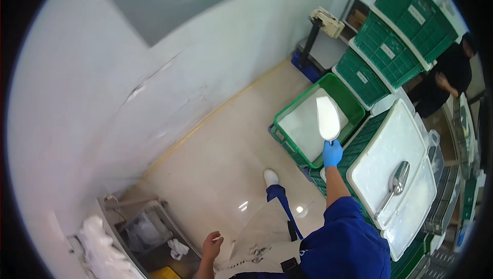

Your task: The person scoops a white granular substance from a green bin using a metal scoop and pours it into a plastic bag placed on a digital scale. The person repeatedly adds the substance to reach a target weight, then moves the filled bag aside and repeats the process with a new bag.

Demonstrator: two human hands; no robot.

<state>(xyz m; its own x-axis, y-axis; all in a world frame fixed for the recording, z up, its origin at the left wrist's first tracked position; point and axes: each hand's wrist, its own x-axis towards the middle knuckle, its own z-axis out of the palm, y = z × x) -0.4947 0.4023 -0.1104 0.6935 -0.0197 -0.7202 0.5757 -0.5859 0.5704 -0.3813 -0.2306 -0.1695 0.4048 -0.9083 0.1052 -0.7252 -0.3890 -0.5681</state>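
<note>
My right hand (pixel 332 154), in a blue glove, grips the handle of a scoop (pixel 329 138) heaped with white powder (pixel 327 119). The scoop is held above an uncovered green plastic crate (pixel 342 88), which contains more white powder (pixel 298 130). How far the scoop is above that powder is unclear. My left hand (pixel 212 246) is bare and hangs low beside my apron, fingers curled. A tiny pale spot shows at its fingertips; I cannot tell whether it is something held. To the right, a metal scoop (pixel 399 178) lies on a white crate lid (pixel 385 155).
Lidded green crates (pixel 387 49) are stacked beyond the uncovered one. A platform scale (pixel 327 22) stands near the wall (pixel 215 59). At lower left is a metal cart (pixel 177 232) with plastic bags. Another person (pixel 448 74) stands at far right.
</note>
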